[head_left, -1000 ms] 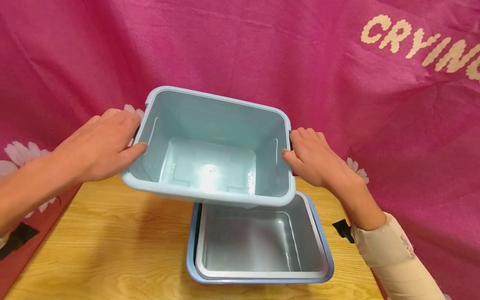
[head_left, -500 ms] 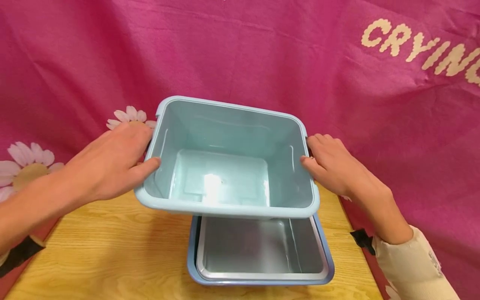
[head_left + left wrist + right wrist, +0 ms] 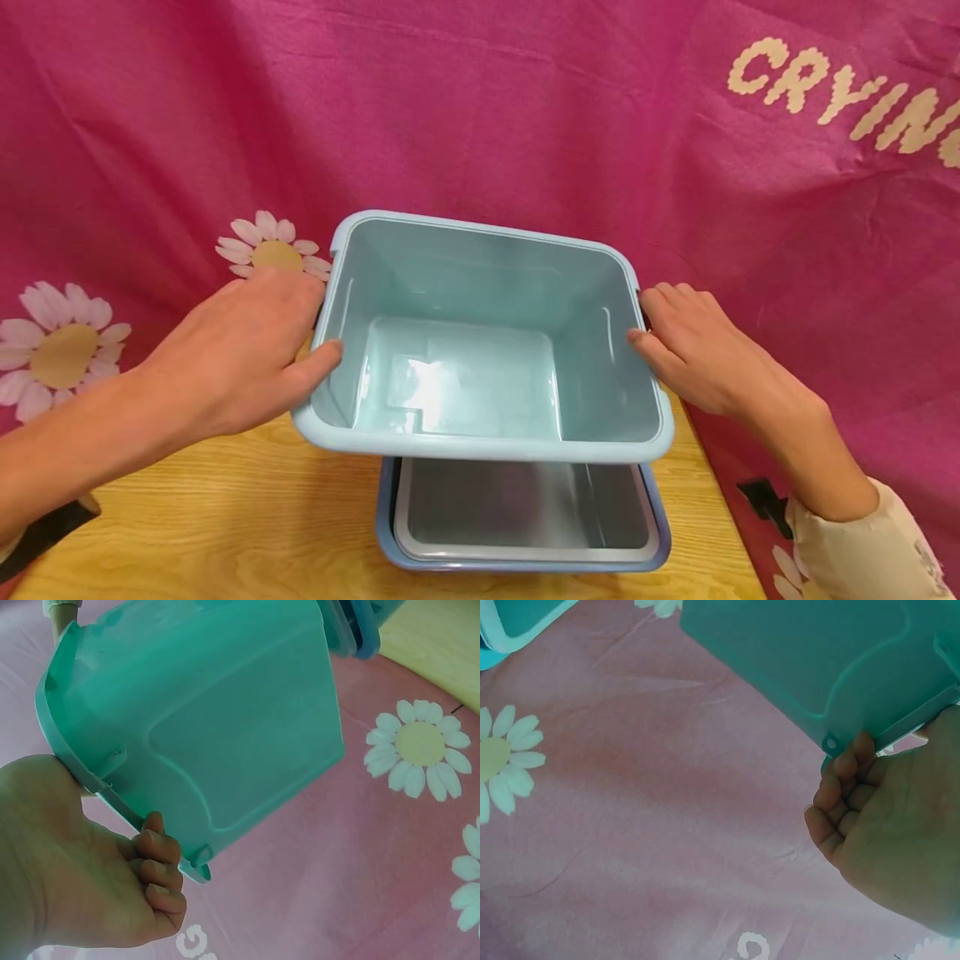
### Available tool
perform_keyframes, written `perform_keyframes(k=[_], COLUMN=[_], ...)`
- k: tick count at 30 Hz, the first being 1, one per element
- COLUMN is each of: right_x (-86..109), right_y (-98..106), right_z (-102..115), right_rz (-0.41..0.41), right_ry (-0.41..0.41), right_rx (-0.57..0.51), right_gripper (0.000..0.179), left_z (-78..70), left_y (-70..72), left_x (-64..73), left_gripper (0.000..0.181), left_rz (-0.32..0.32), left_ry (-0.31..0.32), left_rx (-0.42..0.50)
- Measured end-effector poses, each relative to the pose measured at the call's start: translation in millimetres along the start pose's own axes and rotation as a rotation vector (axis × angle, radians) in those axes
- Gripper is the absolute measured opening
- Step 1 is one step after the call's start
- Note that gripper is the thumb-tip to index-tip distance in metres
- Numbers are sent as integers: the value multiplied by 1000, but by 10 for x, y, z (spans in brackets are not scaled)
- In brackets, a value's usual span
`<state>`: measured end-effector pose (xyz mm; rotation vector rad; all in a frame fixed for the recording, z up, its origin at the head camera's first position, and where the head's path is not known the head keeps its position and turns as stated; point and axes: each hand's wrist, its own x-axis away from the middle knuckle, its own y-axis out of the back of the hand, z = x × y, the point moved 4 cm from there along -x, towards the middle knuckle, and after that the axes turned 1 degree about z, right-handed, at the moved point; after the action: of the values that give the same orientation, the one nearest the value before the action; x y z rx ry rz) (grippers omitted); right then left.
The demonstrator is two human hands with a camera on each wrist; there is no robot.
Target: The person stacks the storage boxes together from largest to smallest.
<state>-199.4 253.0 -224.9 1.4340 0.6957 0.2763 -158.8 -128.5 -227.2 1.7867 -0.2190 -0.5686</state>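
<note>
A light blue-green plastic storage bin, with nothing inside it, is held up and tilted so its opening faces the head camera. My left hand grips its left rim, thumb over the edge, and my right hand grips the right rim the same way. In the left wrist view, curled fingers lie under the rim beside the bin's outer wall. The right wrist view shows the right fingers curled at the rim too. Below and partly hidden by the bin, a grey bin sits nested in a blue bin.
The nested bins stand on a wooden table. A pink cloth with daisies and lettering hangs behind and at both sides. Black straps or tape show near each forearm.
Both hands have carried the light blue-green bin to the right and down in the head view, so it covers more of the grey bin. The nested bins have stayed put.
</note>
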Motion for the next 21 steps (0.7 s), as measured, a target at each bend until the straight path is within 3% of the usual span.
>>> perform_keyframes(k=[8,15,21], right_x=[147,268,356], right_y=[20,57,59], right_z=[-52,-126,-158], right_rz=[16,14,33], right_ry=[3,-4,-14], right_rx=[54,74,69], right_gripper=[12,14,12], left_z=[-157,-324,-399], left_y=[-62,-140,-183], left_x=[1,-4,-2], left_gripper=[23,33,30], left_rz=[-6,-9,-15], left_ry=[-18,-74,-82], left_rx=[-57,-132,-134])
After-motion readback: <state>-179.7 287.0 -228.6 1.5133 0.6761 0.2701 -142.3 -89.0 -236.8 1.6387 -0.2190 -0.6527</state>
